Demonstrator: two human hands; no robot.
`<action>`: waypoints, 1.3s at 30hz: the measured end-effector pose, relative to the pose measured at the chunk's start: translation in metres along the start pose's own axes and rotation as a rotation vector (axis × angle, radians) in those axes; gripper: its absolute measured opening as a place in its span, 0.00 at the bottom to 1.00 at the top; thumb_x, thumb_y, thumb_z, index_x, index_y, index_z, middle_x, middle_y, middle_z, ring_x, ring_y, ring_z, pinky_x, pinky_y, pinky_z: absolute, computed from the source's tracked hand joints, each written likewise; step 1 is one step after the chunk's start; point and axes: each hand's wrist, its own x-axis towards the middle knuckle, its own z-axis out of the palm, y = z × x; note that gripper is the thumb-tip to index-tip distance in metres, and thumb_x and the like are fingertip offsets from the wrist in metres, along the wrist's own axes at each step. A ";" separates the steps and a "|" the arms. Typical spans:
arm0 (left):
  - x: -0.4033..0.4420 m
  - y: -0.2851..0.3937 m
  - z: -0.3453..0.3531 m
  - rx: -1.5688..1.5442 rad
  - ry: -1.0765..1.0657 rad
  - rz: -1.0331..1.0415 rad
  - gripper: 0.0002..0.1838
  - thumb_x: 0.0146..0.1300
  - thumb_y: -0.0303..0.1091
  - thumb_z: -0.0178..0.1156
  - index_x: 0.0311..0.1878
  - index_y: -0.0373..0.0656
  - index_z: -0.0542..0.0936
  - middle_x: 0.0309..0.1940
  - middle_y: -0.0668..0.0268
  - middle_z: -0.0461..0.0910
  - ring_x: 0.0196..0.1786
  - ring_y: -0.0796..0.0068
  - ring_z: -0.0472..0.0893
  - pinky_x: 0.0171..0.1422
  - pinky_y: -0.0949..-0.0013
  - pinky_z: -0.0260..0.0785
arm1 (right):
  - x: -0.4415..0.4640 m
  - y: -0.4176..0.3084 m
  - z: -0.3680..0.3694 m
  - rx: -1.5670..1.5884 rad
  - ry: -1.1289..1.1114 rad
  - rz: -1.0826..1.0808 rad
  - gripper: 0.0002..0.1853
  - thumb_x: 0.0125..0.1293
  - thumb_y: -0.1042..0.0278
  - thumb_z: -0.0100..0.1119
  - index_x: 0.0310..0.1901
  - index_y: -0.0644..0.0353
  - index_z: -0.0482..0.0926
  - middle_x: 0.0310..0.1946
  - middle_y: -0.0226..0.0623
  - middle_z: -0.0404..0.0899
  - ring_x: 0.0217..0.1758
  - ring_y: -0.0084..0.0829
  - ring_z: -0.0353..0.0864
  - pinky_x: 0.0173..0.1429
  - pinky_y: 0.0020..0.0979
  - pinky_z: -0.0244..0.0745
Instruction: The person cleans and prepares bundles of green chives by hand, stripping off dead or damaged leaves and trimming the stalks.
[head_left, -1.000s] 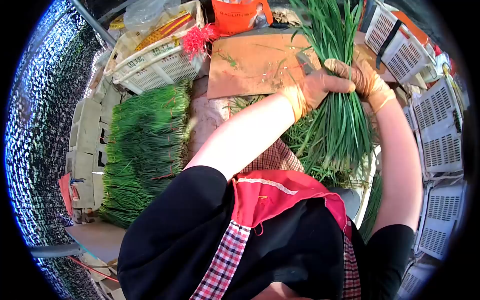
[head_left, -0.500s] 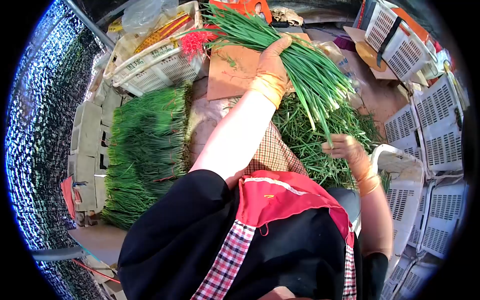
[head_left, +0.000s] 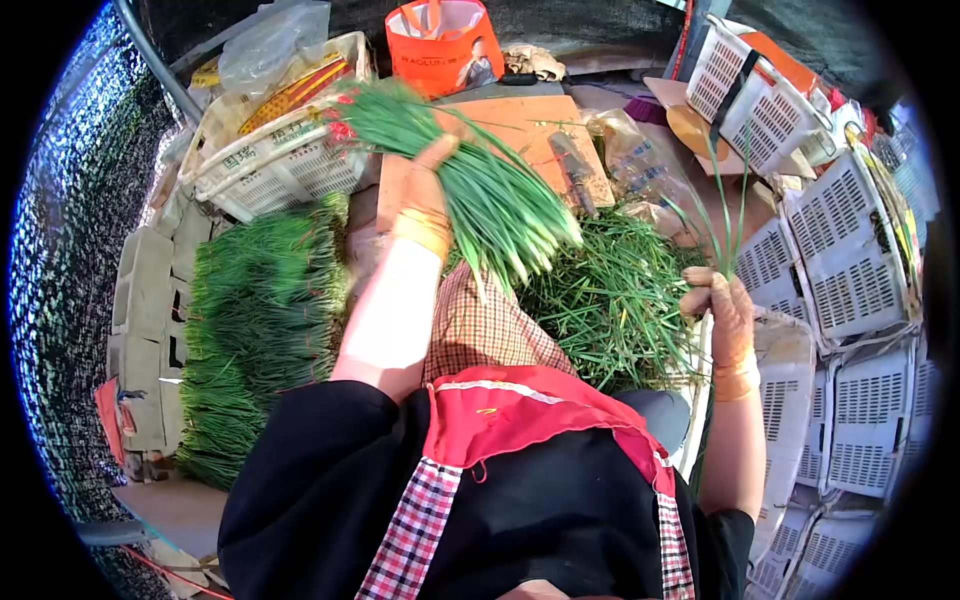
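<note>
While the left hand (head_left: 428,186) is wrapped firmly round the chive bunch (head_left: 492,192) near twelve o'clock, its pale butts aimed toward four, the right hand (head_left: 727,312) at three o'clock pinches a few chive stalks (head_left: 729,258) in nearly closed fingers. Good handling probably means gripping without bruising, keeping butts even, and holding strays clear of the loose trimmings (head_left: 620,300).
</note>
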 end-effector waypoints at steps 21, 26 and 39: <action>-0.003 -0.062 0.059 0.015 0.095 -0.047 0.12 0.57 0.34 0.54 0.41 0.37 0.75 0.35 0.58 0.79 0.35 0.60 0.79 0.42 0.59 0.75 | -0.001 0.012 0.061 0.009 0.157 -0.021 0.09 0.64 0.67 0.53 0.41 0.62 0.77 0.28 0.28 0.75 0.25 0.15 0.70 0.28 0.17 0.65; -0.004 -0.071 0.063 -0.019 0.164 0.107 0.10 0.53 0.29 0.60 0.40 0.39 0.75 0.36 0.62 0.77 0.35 0.63 0.78 0.43 0.62 0.74 | -0.001 -0.002 0.102 -0.236 0.012 -0.074 0.12 0.63 0.67 0.54 0.45 0.64 0.78 0.36 0.37 0.81 0.31 0.22 0.78 0.36 0.21 0.72; -0.002 -0.067 0.062 0.174 0.063 0.381 0.09 0.53 0.26 0.60 0.38 0.40 0.76 0.33 0.66 0.78 0.33 0.68 0.78 0.41 0.65 0.74 | 0.011 -0.021 0.091 -0.346 -0.078 0.180 0.05 0.57 0.70 0.56 0.31 0.62 0.78 0.21 0.38 0.76 0.22 0.29 0.73 0.31 0.27 0.69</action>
